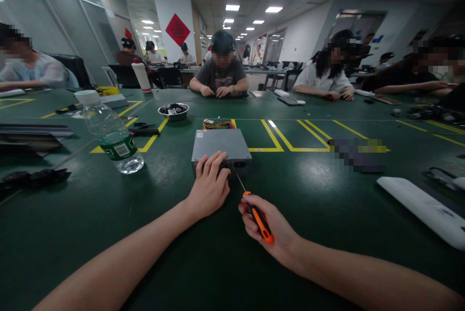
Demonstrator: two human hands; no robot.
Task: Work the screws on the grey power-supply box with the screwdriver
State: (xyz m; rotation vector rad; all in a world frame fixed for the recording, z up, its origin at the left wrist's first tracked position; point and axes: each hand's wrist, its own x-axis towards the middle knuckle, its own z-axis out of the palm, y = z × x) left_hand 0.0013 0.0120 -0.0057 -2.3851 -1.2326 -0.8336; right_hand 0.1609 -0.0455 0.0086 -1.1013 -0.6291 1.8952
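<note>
A grey metal computer power supply lies on the green table in front of me, its bundle of coloured wires at the far side. My left hand grips its near edge, with fingertips on the top and the thumb by the front face. In my right hand is an orange-and-black screwdriver, held by the handle. Its thin shaft slants up and left to the front face, beneath the power socket. Whether the tip sits in a screw cannot be made out.
Left of the power supply stands a clear water bottle; behind it is a metal bowl of dark parts. A long white case lies at right. Across the table sits a person, with others on both sides.
</note>
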